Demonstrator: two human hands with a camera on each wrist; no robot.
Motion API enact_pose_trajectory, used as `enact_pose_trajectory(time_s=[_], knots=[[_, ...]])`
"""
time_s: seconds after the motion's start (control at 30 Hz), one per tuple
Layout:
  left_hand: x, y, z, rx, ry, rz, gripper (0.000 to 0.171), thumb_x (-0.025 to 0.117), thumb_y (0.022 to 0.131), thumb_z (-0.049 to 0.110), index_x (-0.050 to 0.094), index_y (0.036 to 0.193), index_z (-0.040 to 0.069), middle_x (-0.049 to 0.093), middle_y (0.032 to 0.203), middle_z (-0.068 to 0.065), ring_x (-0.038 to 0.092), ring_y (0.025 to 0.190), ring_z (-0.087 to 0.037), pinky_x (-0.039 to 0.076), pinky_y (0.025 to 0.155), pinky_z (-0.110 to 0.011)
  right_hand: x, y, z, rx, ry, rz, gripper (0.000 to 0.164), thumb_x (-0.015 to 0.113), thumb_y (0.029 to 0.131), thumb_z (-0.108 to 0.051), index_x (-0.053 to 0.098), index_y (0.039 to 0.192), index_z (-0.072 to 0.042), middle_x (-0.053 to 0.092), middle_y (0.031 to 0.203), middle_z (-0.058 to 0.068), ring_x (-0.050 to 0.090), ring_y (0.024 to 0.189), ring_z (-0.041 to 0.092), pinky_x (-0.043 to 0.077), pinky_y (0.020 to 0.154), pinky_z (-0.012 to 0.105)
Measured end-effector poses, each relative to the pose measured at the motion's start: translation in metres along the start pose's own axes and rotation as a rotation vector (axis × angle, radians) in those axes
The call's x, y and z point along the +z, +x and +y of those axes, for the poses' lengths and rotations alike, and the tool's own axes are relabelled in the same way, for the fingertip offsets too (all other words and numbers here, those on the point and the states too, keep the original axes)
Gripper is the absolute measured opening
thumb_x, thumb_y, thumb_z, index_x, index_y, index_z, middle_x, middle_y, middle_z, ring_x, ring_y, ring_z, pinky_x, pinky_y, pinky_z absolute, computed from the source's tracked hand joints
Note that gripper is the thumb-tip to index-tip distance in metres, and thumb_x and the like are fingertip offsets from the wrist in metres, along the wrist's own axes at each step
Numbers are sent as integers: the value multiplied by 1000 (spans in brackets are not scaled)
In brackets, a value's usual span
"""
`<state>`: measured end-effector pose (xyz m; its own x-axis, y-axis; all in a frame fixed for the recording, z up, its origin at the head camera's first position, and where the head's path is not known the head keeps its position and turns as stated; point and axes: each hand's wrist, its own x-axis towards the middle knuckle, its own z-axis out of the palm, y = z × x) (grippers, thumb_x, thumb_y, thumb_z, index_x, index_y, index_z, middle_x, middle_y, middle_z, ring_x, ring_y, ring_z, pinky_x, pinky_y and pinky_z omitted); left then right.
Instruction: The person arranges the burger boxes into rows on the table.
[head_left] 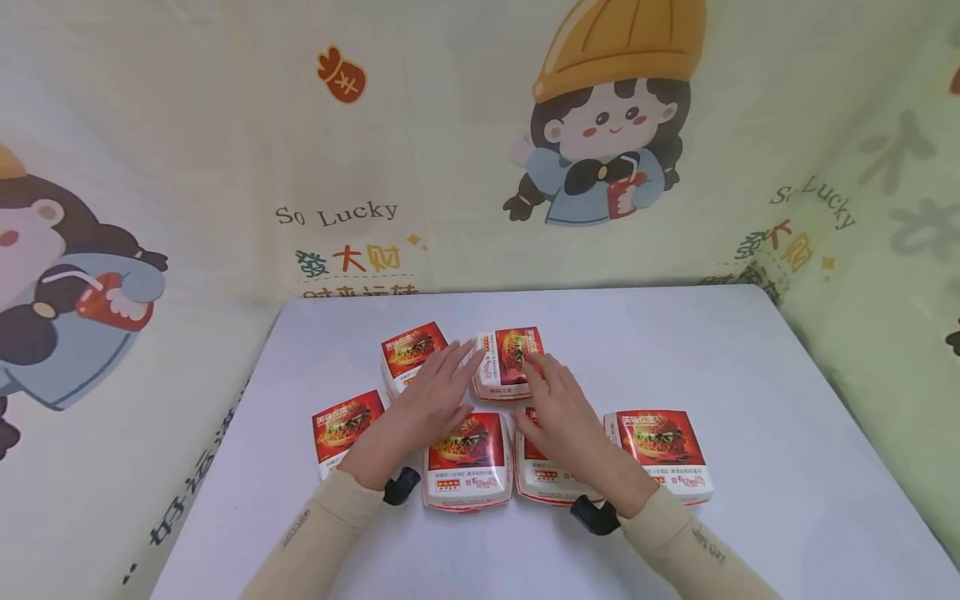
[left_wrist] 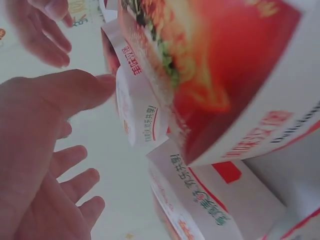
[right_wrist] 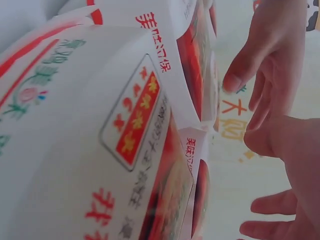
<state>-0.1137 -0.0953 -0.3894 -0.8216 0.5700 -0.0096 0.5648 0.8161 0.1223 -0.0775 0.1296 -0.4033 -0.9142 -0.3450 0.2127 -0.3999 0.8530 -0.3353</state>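
Note:
My left hand (head_left: 431, 400) reaches over the burger boxes, fingers extended and nothing in its grasp. Beneath and around it lie the back-left box (head_left: 405, 346) and a front box (head_left: 467, 457), which it partly covers. Over the right side of the turned back box (head_left: 502, 362) is my right hand (head_left: 562, 408), also holding nothing; it hides much of another front box (head_left: 555, 477). Both wrist views show loose fingers apart from the printed boxes, with the left thumb (left_wrist: 75, 92) overlapping a box edge in the picture. Whether any fingertip touches a lid, I cannot tell.
A further burger box (head_left: 348, 421) lies at the left of the group, and one more (head_left: 660, 450) at the right. All stand on a white table (head_left: 750, 533). Behind it hangs a cream cloth (head_left: 450, 167) printed with cartoon figures. Black wrist mounts (head_left: 595, 515) sit under the wrists.

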Motion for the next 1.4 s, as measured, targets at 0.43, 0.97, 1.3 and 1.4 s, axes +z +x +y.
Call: enact_pose_trajectory(time_s=[0.43, 0.97, 1.3, 1.4], knots=[[-3, 41, 0, 45, -4, -57, 88, 75, 87, 19, 23, 158, 16, 25, 164, -8, 20, 153, -30, 21, 125, -45, 1, 22, -1, 134, -13, -103, 83, 72, 89, -38, 35, 149, 5, 31, 156, 27, 32, 145, 42, 32, 119, 53], [0, 72, -4, 103, 16, -101, 92, 80, 83, 23, 27, 158, 19, 29, 163, -9, 24, 151, -31, 22, 124, -47, 10, 53, -10, 254, -6, -215, 95, 73, 86, -47, 30, 150, 8, 28, 157, 28, 28, 147, 43, 29, 121, 53], [-5, 69, -2, 160, 95, -128, 92, 81, 83, 29, 28, 157, 14, 32, 161, -11, 31, 148, -32, 29, 122, -46, 20, 57, -11, 275, 17, -225, 102, 71, 85, -53, 25, 152, 9, 23, 159, 29, 24, 148, 45, 28, 120, 55], [-6, 69, -1, 168, 90, -132, 88, 79, 84, 26, 29, 156, 14, 34, 160, -11, 34, 147, -32, 30, 122, -46, 22, 57, -11, 275, 11, -225, 103, 72, 85, -54, 25, 152, 8, 23, 159, 29, 25, 148, 45, 28, 120, 55]])
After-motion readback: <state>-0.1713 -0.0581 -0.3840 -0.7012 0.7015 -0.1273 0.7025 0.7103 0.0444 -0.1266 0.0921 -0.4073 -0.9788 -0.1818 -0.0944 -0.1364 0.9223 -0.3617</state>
